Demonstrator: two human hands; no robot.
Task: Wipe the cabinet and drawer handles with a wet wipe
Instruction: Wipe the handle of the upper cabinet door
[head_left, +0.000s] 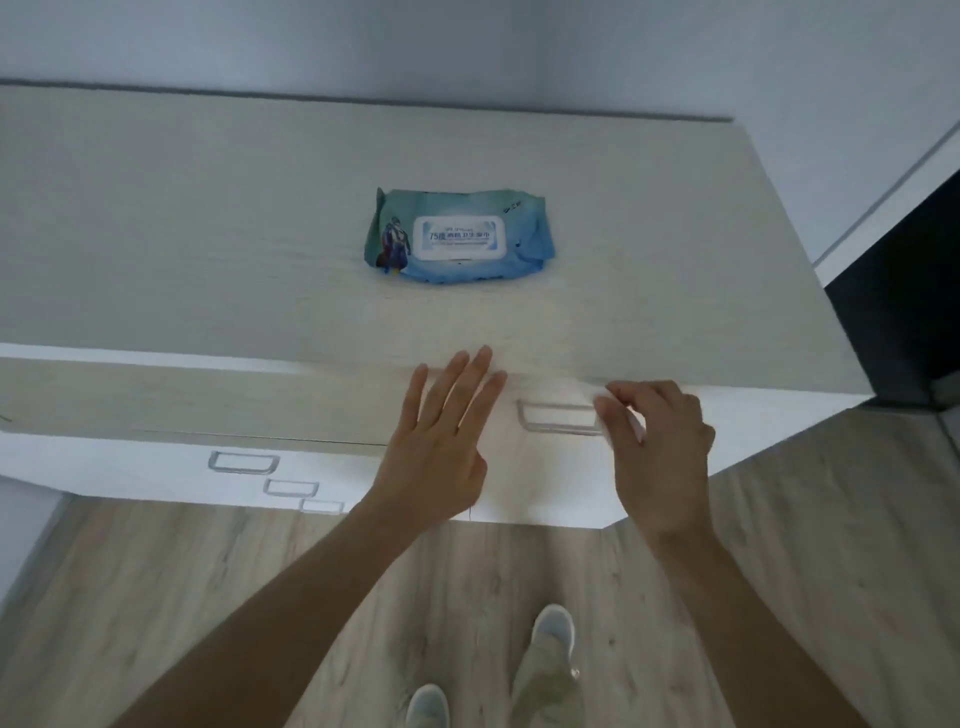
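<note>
At the cabinet front (208, 402), left hand (441, 441) spread open; right hand (660, 447) pinched a wet wipe (615, 415) on the drawer handle (556, 429).

Matt pale wood-grain cabinet top (208, 234), shiny metal drawer handle (558, 415), glossy plastic wipe pack (460, 236), wood-look floor (208, 597)
</note>
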